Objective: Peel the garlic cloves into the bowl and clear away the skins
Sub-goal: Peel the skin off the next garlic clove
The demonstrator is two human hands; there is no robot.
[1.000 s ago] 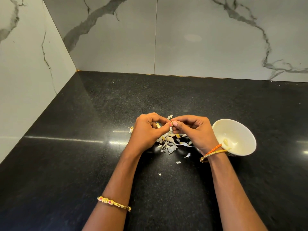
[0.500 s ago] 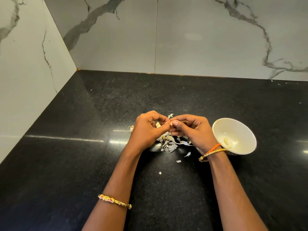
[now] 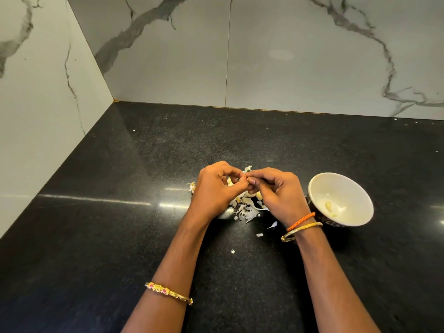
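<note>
My left hand (image 3: 213, 191) and my right hand (image 3: 276, 193) meet fingertip to fingertip above a pile of garlic skins (image 3: 245, 207) on the black counter. Both pinch a small garlic clove (image 3: 243, 180), which the fingers almost wholly hide. A pale clove piece (image 3: 230, 181) shows between my left fingers. To the right stands a white bowl (image 3: 355, 188), tilted toward me, with one peeled clove (image 3: 329, 207) inside. Loose skin flakes (image 3: 272, 225) lie in front of the pile.
The black granite counter (image 3: 120, 236) runs to white marble walls (image 3: 288, 56) at the back and on the left. A few tiny skin bits (image 3: 232, 251) lie between my forearms. Another scrap (image 3: 192, 186) sits left of my left hand.
Both hands have stayed over the pile with small finger movements; the fingertips have closed tighter together on the clove. The bowl has not moved.
</note>
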